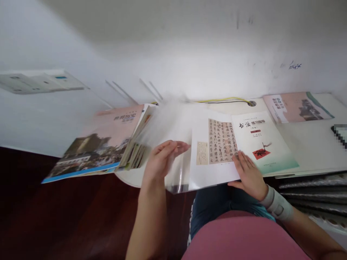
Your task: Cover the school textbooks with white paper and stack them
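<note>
In the head view a calligraphy workbook [267,126] lies on the white table, its green-and-white cover on the right. A white page [200,130] with columns of brush characters spreads to its left. My right hand [249,177], with a grey wrist band, rests flat on the workbook, fingers stretched out. A clear plastic sheet [177,178] extends from the page's left side, its upper part smeared by motion. My left hand [164,157] is closed at this sheet, fingertips together, seemingly pinching the film; the exact grip is blurred.
A stack of books topped by a pink history textbook [108,141] overhangs the table's left end. Another pink textbook [298,106] lies at the right by the wall. A yellow cable [225,99] runs along the back edge to a cable hole [251,103].
</note>
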Demonstrator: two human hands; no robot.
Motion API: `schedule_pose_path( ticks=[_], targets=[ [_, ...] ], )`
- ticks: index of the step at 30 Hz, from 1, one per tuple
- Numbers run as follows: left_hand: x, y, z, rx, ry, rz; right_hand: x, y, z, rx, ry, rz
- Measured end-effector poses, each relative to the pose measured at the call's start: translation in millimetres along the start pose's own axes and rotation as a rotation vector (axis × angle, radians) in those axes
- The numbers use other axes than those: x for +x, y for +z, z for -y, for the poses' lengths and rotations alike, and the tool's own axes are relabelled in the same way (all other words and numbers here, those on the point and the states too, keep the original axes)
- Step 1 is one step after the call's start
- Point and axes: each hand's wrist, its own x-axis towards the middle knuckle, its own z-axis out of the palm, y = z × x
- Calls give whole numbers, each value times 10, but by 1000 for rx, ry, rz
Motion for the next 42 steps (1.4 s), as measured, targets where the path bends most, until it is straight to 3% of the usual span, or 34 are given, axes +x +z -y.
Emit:
schedule_pose_path(
  ticks=[2,5,10,12,15,19,22,26,28,30,32,34,38,42],
  targets=[
    [-116,113,-190,-205,34,77,10,-17,-56,106,-50,-21],
    [-275,327,-439,-270,211,166,3,-126,-188,359,-96,-29],
    [-222,799,-537,-137,536,345,-76,-413,-466,752,187,-42],
    [-104,1021,-450,25,612,433,-125,-513,-598,809,373,-97],
    [92,1322,-186,450,699,518,-210,-606,-800,877,643,-136],
    [343,1530,315,1112,735,518,-271,-611,-1029,1033,787,-96],
    [507,1572,638,1370,686,567,-200,-557,-1230,988,820,-103],
    [629,1589,813,1413,608,579,37,-502,-1594,796,844,-204],
    [688,1561,794,1375,624,495,171,-503,-1753,663,839,-220],
    [796,1492,736,1306,608,328,297,-518,-1851,513,814,-197],
    [963,1394,671,1201,532,140,416,-529,-1891,383,776,-153],
    [1155,1298,632,1113,450,36,530,-524,-1903,267,750,-109],
    [1424,1188,656,1195,311,-10,709,-473,-1945,10,701,-70],
    [1426,1178,652,1309,293,-10,756,-460,-1925,-174,650,-46]
  ],
)
